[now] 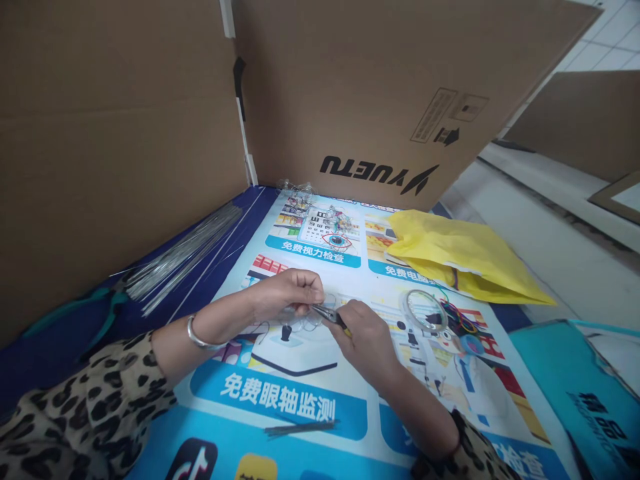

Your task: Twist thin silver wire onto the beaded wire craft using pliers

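My right hand (pixel 367 340) is wrapped round a pair of needle-nose pliers (pixel 327 313), whose jaws point left. Close to the jaw tips, my left hand (pixel 293 291) is closed in a pinch on thin wire (pixel 305 323). Faint loops of this wire show below the fingers, over the printed poster. Whether the jaws grip the wire is too small to tell. Just in front of both hands lies a small bunch of short dark wires (pixel 300 429). A bundle of long straight silvery wires (pixel 185 253) lies to the left.
Tangled wire shapes (pixel 335 219) lie at the back of the poster (pixel 345 400). At right are a clear ring-shaped coil (pixel 426 311), coloured cords (pixel 463 320), a yellow bag (pixel 465 253) and a teal bag (pixel 575 393). Cardboard walls (pixel 320 87) stand behind and left.
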Action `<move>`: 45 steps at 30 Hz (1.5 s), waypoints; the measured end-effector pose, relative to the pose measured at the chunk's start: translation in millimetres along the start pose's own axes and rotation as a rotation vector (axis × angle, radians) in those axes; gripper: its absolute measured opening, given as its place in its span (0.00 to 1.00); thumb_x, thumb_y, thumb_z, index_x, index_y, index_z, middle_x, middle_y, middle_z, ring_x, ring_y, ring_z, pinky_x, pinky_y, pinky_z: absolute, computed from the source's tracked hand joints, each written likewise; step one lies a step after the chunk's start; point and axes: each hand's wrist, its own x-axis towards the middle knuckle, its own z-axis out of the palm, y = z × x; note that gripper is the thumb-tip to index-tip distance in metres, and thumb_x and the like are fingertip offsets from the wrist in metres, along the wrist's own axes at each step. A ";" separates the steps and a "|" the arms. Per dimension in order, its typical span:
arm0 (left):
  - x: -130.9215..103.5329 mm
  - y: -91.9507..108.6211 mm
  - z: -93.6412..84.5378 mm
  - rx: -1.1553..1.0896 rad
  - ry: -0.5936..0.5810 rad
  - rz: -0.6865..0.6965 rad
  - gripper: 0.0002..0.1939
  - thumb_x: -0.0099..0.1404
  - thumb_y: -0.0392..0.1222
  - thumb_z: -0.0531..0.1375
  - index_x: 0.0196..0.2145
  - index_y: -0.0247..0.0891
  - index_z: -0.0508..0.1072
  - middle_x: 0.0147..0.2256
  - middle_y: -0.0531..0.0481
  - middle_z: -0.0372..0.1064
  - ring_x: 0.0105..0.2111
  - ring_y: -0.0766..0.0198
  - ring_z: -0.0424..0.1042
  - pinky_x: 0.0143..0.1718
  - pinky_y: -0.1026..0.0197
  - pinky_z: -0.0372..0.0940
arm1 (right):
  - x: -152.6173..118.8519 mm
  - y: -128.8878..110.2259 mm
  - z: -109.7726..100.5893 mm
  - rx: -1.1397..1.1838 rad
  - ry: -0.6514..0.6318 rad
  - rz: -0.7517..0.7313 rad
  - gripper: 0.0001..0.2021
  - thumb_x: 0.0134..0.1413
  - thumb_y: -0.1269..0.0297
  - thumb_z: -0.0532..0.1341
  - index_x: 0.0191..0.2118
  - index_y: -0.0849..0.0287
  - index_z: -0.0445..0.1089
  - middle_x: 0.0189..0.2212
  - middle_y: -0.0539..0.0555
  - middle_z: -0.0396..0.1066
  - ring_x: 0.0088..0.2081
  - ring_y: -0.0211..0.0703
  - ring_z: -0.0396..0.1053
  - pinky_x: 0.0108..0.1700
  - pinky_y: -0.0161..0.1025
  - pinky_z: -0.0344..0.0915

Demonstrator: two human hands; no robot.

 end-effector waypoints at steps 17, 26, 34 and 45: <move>0.1 -1.6 0.9 0.007 -0.005 0.023 0.11 0.55 0.43 0.62 0.25 0.33 0.65 0.14 0.58 0.57 0.15 0.75 0.53 0.19 0.70 0.47 | -0.2 -1.6 -0.8 -0.044 -0.006 0.006 0.11 0.58 0.61 0.53 0.28 0.61 0.66 0.26 0.55 0.66 0.31 0.43 0.63 0.33 0.36 0.57; -2.3 8.4 3.3 0.288 0.015 0.056 0.11 0.57 0.44 0.59 0.25 0.33 0.65 0.16 0.57 0.59 0.17 0.73 0.56 0.22 0.68 0.51 | 1.2 -1.4 1.5 0.088 -0.163 0.078 0.12 0.58 0.58 0.53 0.29 0.59 0.66 0.26 0.53 0.68 0.28 0.40 0.65 0.30 0.34 0.56; -5.3 13.4 2.8 0.537 0.022 0.086 0.10 0.59 0.44 0.56 0.26 0.34 0.65 0.18 0.57 0.59 0.20 0.71 0.58 0.23 0.68 0.53 | 4.8 -1.3 -1.7 0.179 -0.288 0.139 0.13 0.58 0.57 0.53 0.26 0.58 0.64 0.23 0.50 0.67 0.26 0.38 0.63 0.28 0.33 0.54; -15.7 27.1 15.7 0.860 -0.027 0.237 0.08 0.60 0.39 0.53 0.26 0.34 0.67 0.24 0.54 0.62 0.26 0.69 0.60 0.27 0.68 0.53 | 13.2 -1.0 -22.5 0.359 -0.435 0.130 0.14 0.56 0.57 0.55 0.24 0.59 0.64 0.22 0.48 0.65 0.25 0.35 0.62 0.27 0.32 0.53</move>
